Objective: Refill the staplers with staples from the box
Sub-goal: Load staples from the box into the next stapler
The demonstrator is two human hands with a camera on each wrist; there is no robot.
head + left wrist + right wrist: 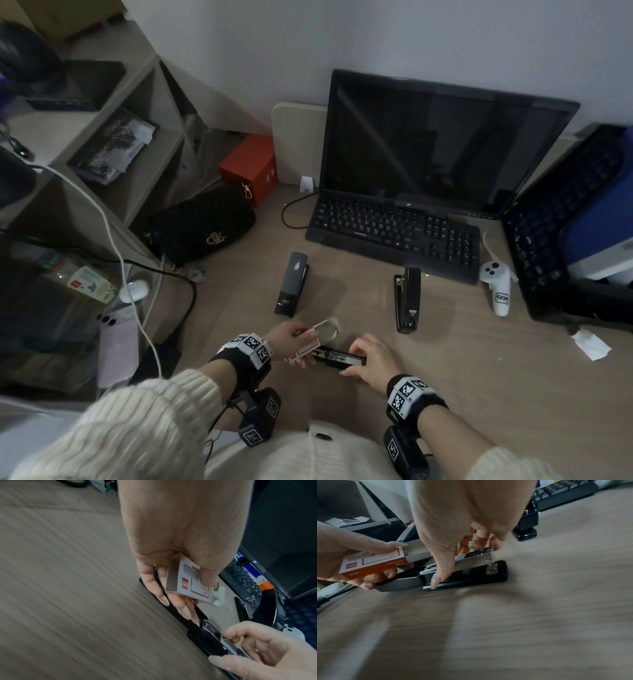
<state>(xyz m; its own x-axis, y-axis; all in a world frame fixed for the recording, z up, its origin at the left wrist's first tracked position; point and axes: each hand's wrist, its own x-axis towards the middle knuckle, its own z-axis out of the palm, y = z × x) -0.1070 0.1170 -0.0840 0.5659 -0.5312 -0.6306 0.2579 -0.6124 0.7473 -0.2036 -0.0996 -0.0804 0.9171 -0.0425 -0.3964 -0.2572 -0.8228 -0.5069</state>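
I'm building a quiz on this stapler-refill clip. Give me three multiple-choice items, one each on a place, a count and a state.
1. Where does the opened stapler lie?
A. on the desk between the two hands
B. on the keyboard
C. on the shelf

2. How many staplers show in the head view?
A. one
B. three
C. five

3. What state is the staple box in?
A. sealed, lying on the desk
B. crushed flat
C. end flap open, held by the left hand

Answers:
1 A: it lies on the desk, with the right hand on its metal magazine.
2 B: the opened one, a grey-topped stapler and a black stapler.
3 C: the thumb and fingers grip it above the desk, flap out.
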